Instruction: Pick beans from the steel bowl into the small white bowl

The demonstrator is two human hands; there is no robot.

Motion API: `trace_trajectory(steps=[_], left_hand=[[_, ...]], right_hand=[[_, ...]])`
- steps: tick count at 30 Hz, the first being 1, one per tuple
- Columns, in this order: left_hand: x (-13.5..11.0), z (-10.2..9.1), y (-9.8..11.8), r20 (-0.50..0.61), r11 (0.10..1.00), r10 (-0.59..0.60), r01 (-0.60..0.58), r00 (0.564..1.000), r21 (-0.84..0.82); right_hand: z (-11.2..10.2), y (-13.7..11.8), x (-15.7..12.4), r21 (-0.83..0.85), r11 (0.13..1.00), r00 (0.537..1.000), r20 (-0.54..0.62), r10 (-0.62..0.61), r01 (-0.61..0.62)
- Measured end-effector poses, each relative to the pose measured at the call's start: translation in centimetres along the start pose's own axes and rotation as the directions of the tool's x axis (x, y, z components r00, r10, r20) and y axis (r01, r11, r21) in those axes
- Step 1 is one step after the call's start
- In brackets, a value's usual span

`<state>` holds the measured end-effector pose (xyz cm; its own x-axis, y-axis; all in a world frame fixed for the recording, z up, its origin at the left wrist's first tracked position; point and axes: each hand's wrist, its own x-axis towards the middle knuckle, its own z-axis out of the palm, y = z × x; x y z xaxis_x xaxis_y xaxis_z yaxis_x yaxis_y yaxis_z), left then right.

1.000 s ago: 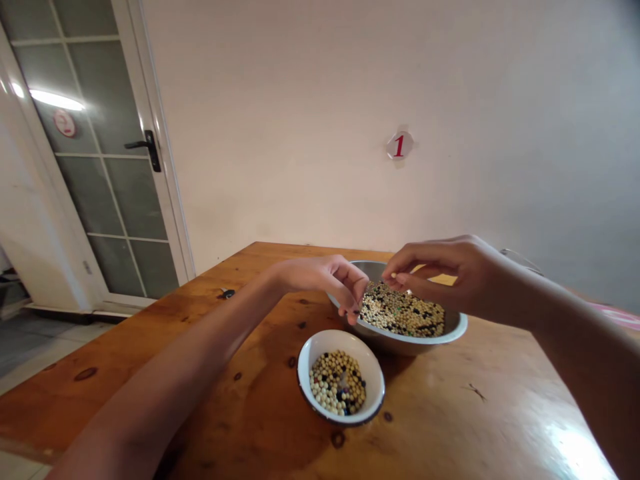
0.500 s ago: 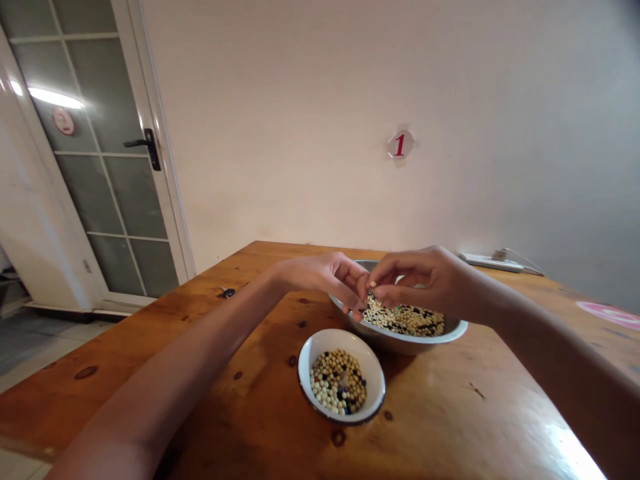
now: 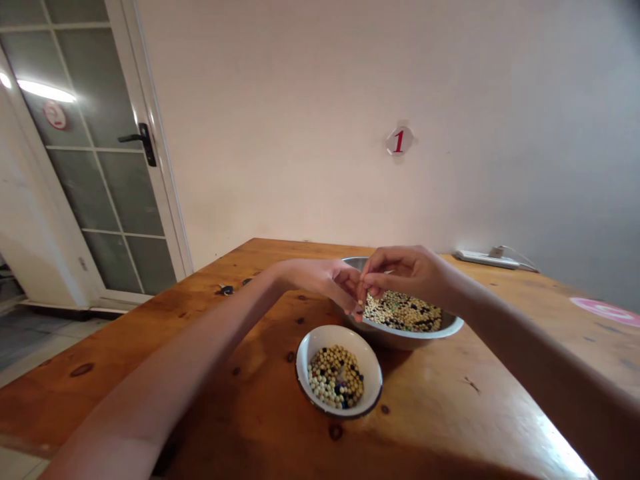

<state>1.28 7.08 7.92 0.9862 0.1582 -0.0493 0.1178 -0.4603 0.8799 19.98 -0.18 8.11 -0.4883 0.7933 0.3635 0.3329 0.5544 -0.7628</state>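
Note:
Above the near left rim of a large metal bowl (image 3: pixel 410 339), my two hands meet at the fingertips. My left hand (image 3: pixel 340 285) is closed in a pinch, with a tiny pale spot at its fingertips; what it grips is too small to name. My right hand (image 3: pixel 400 270) is also pinched, its thumb and forefinger against the left fingers; whatever lies between them is hidden. Cream and black beads (image 3: pixel 405 310), with a few green ones, fill the big bowl. A smaller white enamel bowl (image 3: pixel 370 357) in front holds more cream and black beads (image 3: pixel 333 373).
Both bowls stand on a wooden table (image 3: pixel 240 427). Keys (image 3: pixel 227 290) lie beyond my left forearm. At the back right, by the wall, is a power strip (image 3: pixel 487 259) with a plug and cord. A pink round sticker (image 3: pixel 607 311) is on the right side.
My right hand has moved slightly left, bringing its fingertips to my left fingers. A pale bead seen at the right fingertips before no longer shows there. The view has shifted slightly.

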Motion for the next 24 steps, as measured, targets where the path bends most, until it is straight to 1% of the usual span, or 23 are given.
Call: trace_trajectory(steps=[3,5,9,14,17,21,24], left_hand=[[0.3,-0.3,-0.8,0.114,0.986,-0.082,0.064,0.99,0.155],[0.4,-0.4,-1.0,0.135,0.969,-0.128,0.095,0.983,0.226],[0.1,-0.2,-0.5,0.112,0.932,-0.171,0.124,0.979,0.342],[-0.2,0.3,0.4,0.063,0.92,-0.208,0.174,0.976,0.352],[-0.4,0.4,0.7,0.033,0.9,-0.224,0.193,0.974,0.39],[-0.6,0.2,0.9,0.06,0.89,-0.236,0.191,0.97,0.414],[-0.9,-0.1,1.2,0.062,0.887,-0.235,0.188,0.97,0.422]], right_hand=[[0.4,1.0,0.2,-0.094,0.996,0.997,0.081,0.013,-0.005],[0.7,1.4,0.3,-0.153,0.988,0.994,0.11,0.023,-0.006],[1.2,1.5,0.2,-0.213,0.977,0.986,0.161,0.04,-0.005],[1.5,1.5,0.3,-0.168,0.985,0.977,0.204,0.069,-0.034],[1.6,1.6,0.3,-0.14,0.989,0.975,0.213,0.071,-0.042],[1.8,1.4,0.4,-0.142,0.989,0.975,0.211,0.063,-0.034],[1.8,1.2,0.3,-0.18,0.983,0.978,0.196,0.065,-0.029]])
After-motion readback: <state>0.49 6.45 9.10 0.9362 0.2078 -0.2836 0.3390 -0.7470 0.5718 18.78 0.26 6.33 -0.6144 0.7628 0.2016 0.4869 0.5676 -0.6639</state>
